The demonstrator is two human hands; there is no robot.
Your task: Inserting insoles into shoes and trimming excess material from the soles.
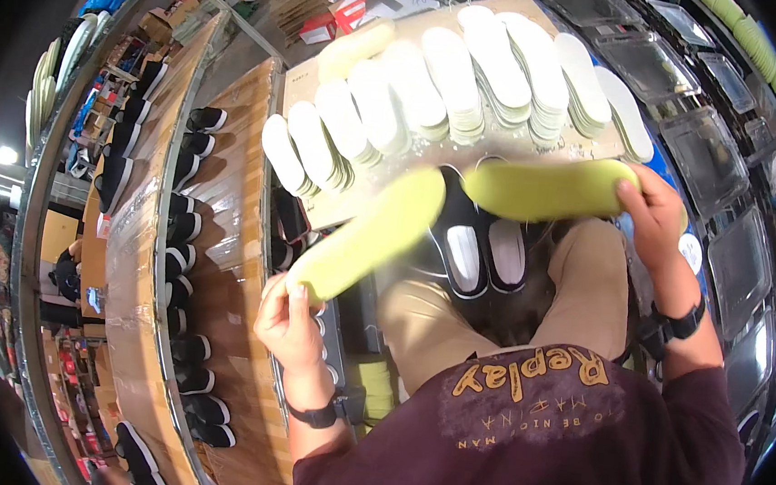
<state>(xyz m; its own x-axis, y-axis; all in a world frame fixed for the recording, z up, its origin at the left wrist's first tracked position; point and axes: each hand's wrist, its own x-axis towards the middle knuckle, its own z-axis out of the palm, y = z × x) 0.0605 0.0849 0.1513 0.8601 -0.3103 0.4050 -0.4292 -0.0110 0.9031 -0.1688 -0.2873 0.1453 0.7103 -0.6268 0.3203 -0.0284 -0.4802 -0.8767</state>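
My left hand pinches one end of a yellow-green insole, which slants up and away to the right. A second yellow-green insole is gripped at its right end by my right hand and lies nearly level in the air. Both insoles are slightly blurred. Below and between them sits a pair of black shoes, a left shoe and a right shoe, their pale insides showing. The insoles cover part of the shoes' far ends.
Several stacks of white insoles stand in an arc on a cardboard sheet ahead. Film-wrapped wooden shelving with rows of black shoes runs along the left. Clear plastic trays line the right. Green insoles lie by my left leg.
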